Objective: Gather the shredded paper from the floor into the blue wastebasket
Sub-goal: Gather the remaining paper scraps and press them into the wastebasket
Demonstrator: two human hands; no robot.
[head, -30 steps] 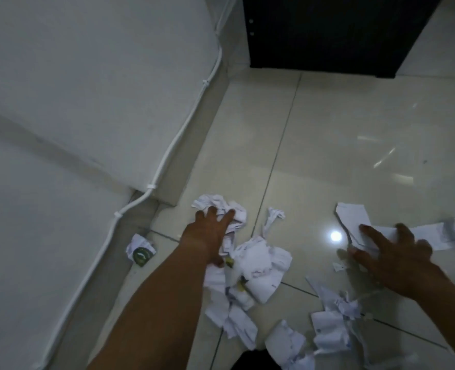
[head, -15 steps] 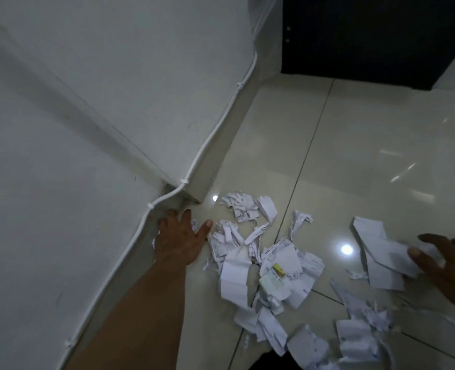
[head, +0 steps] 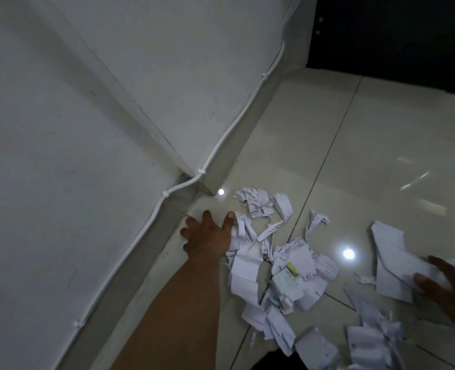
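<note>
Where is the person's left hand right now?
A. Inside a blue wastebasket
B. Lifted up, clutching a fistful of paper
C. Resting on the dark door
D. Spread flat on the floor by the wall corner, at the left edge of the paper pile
D. The left hand lies open, fingers spread, on the tiled floor near the wall corner, its thumb touching the edge of the shredded paper; no wastebasket is in view.

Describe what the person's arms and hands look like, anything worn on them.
Both hands are bare: no gloves or rings show. The left hand leads into a forearm bare all the way down to the frame's bottom edge, with no sleeve, watch or band. The right hand is dim and partly cut off by the frame edge; its wrist looks bare too.
</note>
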